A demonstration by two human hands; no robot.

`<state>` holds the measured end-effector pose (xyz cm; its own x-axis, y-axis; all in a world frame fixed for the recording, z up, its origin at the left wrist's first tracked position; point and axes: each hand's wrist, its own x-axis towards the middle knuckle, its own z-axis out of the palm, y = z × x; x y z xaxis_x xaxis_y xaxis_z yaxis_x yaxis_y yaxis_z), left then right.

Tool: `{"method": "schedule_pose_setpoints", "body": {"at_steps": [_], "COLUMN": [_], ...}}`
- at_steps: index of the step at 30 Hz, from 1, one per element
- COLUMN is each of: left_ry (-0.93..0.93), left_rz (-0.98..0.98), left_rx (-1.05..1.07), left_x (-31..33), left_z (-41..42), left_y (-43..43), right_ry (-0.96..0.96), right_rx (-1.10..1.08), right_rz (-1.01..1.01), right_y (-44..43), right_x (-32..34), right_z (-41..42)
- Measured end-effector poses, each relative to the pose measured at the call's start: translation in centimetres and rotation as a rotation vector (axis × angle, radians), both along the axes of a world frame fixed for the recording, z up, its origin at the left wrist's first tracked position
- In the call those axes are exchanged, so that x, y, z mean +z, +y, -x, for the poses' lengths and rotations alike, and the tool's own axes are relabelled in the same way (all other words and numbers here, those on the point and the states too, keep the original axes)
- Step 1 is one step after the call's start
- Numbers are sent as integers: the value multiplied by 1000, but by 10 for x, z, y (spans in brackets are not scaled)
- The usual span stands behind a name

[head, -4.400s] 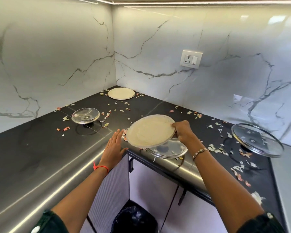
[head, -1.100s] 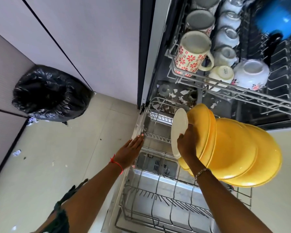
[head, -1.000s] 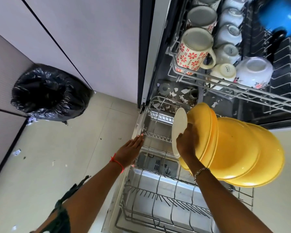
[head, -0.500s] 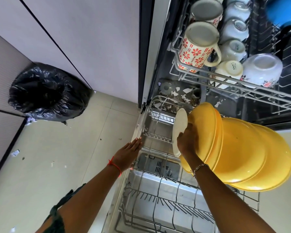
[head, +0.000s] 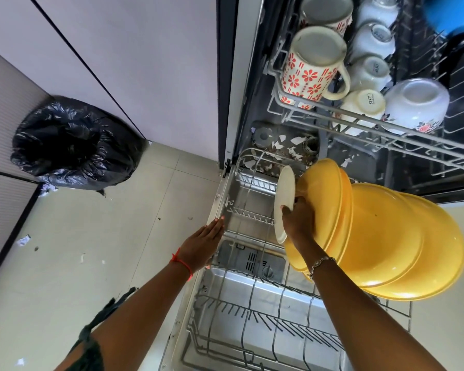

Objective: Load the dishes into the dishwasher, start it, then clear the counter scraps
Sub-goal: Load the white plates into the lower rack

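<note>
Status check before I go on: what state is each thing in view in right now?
Door, open, lying flat.
Lower rack, pulled out, near half bare.
Upper rack, loaded.
Mugs, upside down.
Yellow dishes, on edge in lower rack.
Cream plate, on edge beside the yellow dishes.
Right hand, grips cream plate.
Left hand, flat on the door's edge.
Bin bag, open.

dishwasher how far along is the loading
Done: mugs and bowls sit in the upper rack, and yellow plates stand in the lower rack. In hand: the right hand holds a cream plate on edge beside them; the left hand rests flat at the rack's side. Left: the dishwasher is open and not started; the counter is out of view.
</note>
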<state>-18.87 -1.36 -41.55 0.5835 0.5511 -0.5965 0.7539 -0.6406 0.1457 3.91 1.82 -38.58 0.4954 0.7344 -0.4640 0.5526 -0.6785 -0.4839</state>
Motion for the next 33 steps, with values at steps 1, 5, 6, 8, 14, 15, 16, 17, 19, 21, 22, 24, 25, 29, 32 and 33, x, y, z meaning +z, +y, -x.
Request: {"method": "schedule_pose_setpoints", "body": {"at_steps": [1, 5, 6, 8, 14, 15, 16, 17, 19, 21, 22, 24, 25, 29, 32, 33], "left_ry": [3, 7, 4, -6, -25, -19, -18, -21, -31, -30, -21, -1, 1, -45, -80, -87], "left_rz": [-1, -13, -20, -33, -57, -59, -61, -63, -60, -57, -59, -69, -74, -79, -97, -99], "left_rx": [0, 7, 5, 4, 18, 13, 10, 10, 14, 18, 14, 1, -1, 49, 77, 81], "left_x": [0, 3, 6, 12, 32, 36, 39, 42, 47, 55, 59, 69, 76, 107, 136, 146], "left_z": [0, -3, -3, -5, -11, -11, -11, -10, -9, -7, -6, -5, -5, -5, -3, -2], "left_y": [0, 0, 0, 2, 11, 12, 13, 13, 13, 12, 11, 10, 10, 9, 7, 5], "right_ry": [8, 16, 9, -6, 39, 40, 41, 43, 53, 54, 52, 65, 71, 70, 79, 79], "right_rx": [3, 44, 62, 103, 135, 135, 136, 139, 155, 197, 222, 260, 280, 353, 364, 370], "right_rz": [-7, -32, -35, -43, -40, -33, -28, -20, 3, 32, 41, 52, 52, 46, 43, 41], "right_y": [-1, -6, -8, -10, -11, -11, -13, -15, -19, -27, -31, -38, -41, -51, -58, -60], "right_x": [0, 5, 7, 12, 29, 32, 34, 38, 44, 53, 58, 69, 75, 105, 131, 140], "right_z": [-1, 0, 1, 3, 10, 11, 12, 13, 15, 18, 20, 25, 27, 37, 46, 49]}}
